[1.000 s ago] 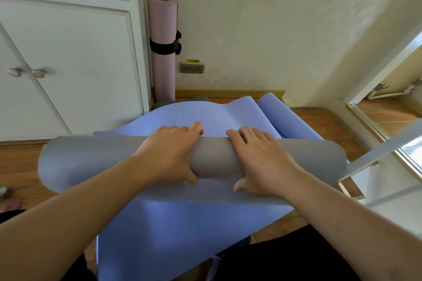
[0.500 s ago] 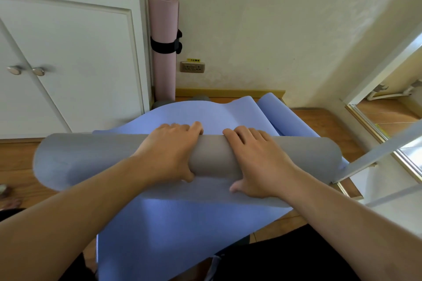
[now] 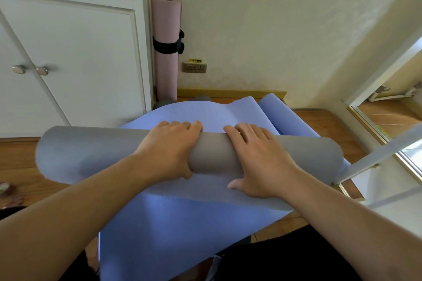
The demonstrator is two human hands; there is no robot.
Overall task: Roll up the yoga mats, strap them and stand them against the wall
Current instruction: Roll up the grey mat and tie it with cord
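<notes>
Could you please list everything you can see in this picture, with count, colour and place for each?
grey-and-blue mat roll: one, grey outside, lying crosswise on the flat blue mat
flat blue mat: one, blue, spread on the floor toward the wall
blue roll: one, blue, at the far right edge of the flat mat
pink mat: one, pink, rolled, standing upright in the corner by the cabinet
black strap: one, black, around the pink mat
cabinet: one, white, on the left, two round knobs
wall socket: one, beige, low on the wall
wood floor: brown
left hand: one, gripping the roll
right hand: one, gripping the roll
</notes>
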